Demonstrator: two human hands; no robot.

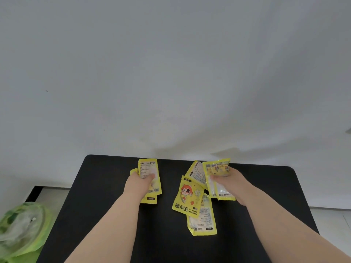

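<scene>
Several yellow hand-warmer packets lie on a black table (95, 196). My left hand (137, 184) grips a small stack of packets (150, 168) near the table's far left, thumb over the top one. My right hand (230, 181) holds a packet (217, 168) raised at the far right, with another packet (221, 190) under the fingers. Between my hands a packet with a cartoon figure (187, 197) lies face up, overlapping a back-side-up packet (202, 217). Another packet (196, 171) leans behind it.
A white wall rises behind the table. A green and clear plastic bag (20, 230) sits on the floor at the lower left. Pale floor tiles show to the right of the table.
</scene>
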